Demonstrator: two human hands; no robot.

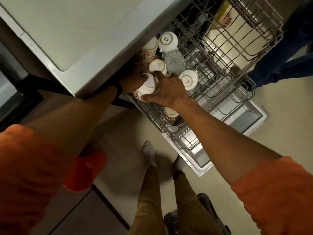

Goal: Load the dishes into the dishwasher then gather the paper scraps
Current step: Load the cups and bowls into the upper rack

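We're loading dishes: our right hand (167,92) grips a white gold-rimmed ceramic cup (147,85); left hand (133,79) beside it, hold unclear; next, seat it mouth-down in the grey wire rack (218,70) beneath.

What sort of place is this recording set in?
Probably a home kitchen: an open dishwasher with its upper rack pulled out, upturned cups loaded in it, tucked under a pale countertop.
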